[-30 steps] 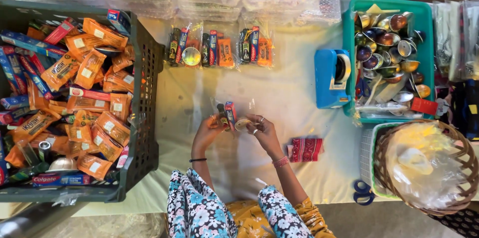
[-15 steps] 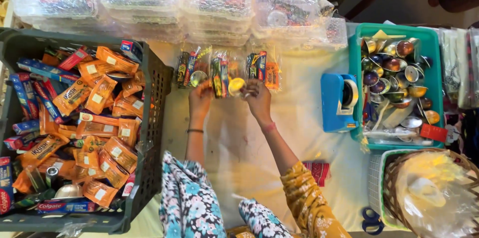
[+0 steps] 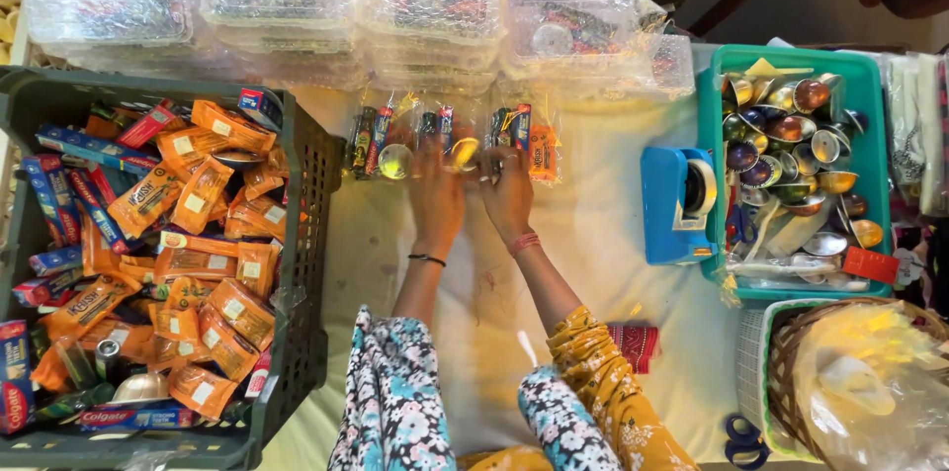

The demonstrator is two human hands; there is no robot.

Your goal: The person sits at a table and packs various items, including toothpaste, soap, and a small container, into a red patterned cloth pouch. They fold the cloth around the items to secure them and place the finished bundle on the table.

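Note:
My left hand and my right hand reach side by side to the far part of the cloth-covered table. Both grip a clear packet of small coloured items with a round yellow piece inside. It lies between two like packets, one on the left and one on the right, forming a row. A black band circles my left wrist and a red one my right.
A black crate on the left holds several orange sachets and toothpaste boxes. Bubble-wrapped plastic boxes line the back. A blue tape dispenser, green tray of metal bowls, wicker basket, red packet and blue scissors are on the right.
Both hands have carried the packet from near my body out to the far row and set it down between the other two packets. The camera view has shifted forward.

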